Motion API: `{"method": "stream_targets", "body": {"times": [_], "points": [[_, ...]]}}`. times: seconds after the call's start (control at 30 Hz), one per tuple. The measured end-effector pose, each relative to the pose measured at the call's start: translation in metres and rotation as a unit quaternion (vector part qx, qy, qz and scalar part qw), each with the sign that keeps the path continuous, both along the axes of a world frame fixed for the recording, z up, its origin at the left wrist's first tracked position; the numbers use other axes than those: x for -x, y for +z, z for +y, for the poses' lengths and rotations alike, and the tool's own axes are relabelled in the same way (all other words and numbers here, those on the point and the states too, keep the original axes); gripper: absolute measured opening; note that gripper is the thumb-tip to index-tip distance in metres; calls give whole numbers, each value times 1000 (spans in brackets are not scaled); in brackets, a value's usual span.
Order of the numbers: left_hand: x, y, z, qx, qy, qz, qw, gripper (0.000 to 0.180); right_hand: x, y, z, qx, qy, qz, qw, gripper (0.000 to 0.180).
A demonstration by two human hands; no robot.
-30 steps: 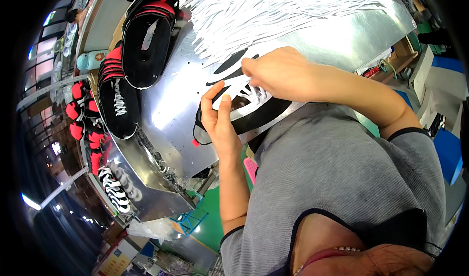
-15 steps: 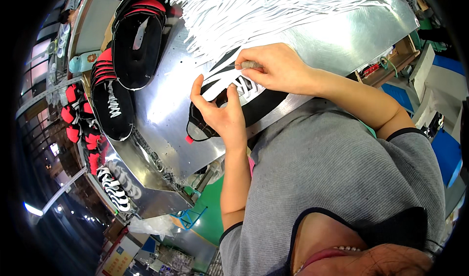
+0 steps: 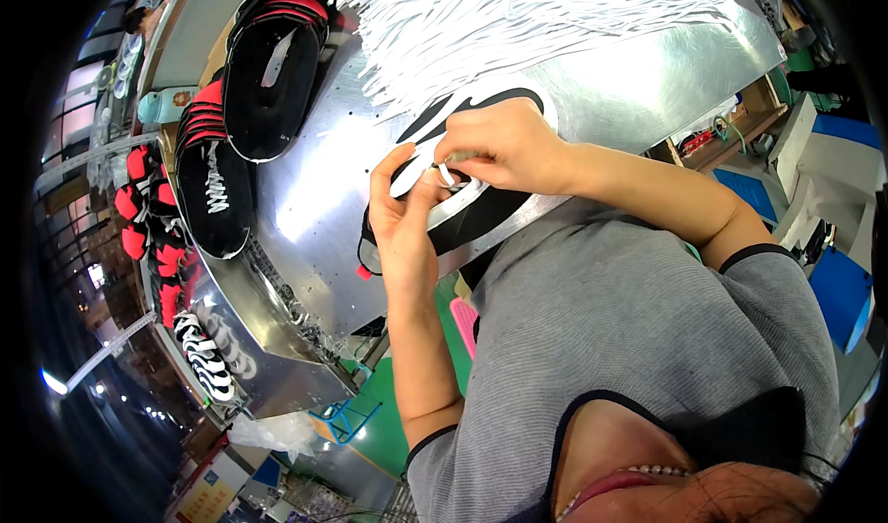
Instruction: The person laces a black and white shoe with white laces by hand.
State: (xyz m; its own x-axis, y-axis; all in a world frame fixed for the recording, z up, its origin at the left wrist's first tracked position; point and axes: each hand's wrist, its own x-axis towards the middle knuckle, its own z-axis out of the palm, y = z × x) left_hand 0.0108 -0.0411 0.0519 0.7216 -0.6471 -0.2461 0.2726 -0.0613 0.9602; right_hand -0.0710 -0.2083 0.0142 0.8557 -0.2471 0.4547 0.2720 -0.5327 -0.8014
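Observation:
A black-and-white shoe upper [image 3: 504, 216] with a red tab at one end lies on the metal table in front of me. My right hand [image 3: 509, 144] is closed in a pinch on a white shoelace [image 3: 446, 173] over the upper's eyelet area. My left hand [image 3: 403, 210] grips the upper beside it, thumb on the lacing side and fingers across the white panel. Its thumb tip nearly meets the right fingertips. The fingers partly hide the eyelets and the lace's path.
Many loose white laces [image 3: 536, 24] are spread over the far part of the metal table [image 3: 324, 273]. Black-and-red uppers [image 3: 215, 190] lie along the left side. More red-and-black pieces [image 3: 139, 199] and black-and-white uppers [image 3: 205, 361] are farther left. An open wooden compartment [image 3: 740, 125] is at the right.
My right hand has come down and left to the lacing, now pinching the lace. My left fingers have drawn closer together, with the thumb now beside the right fingertips.

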Motion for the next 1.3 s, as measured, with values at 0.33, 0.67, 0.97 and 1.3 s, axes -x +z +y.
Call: {"method": "stream_targets", "body": {"times": [0.33, 0.67, 0.97, 1.3], "points": [[-10, -6, -10, -70, 26, -90, 993, 37, 32, 11, 11, -47, 145, 99, 983, 12], [27, -4, 27, -193, -39, -411, 890, 31, 42, 1, 14, -189, 23, 262, 946, 19], [23, 6, 22, -214, -57, -335, 916, 25, 14, 19, 17, -362, 49, 198, 910, 19], [25, -1, 10, -232, -9, -409, 882, 21, 39, 17, 18, -247, 24, 185, 951, 21]]}}
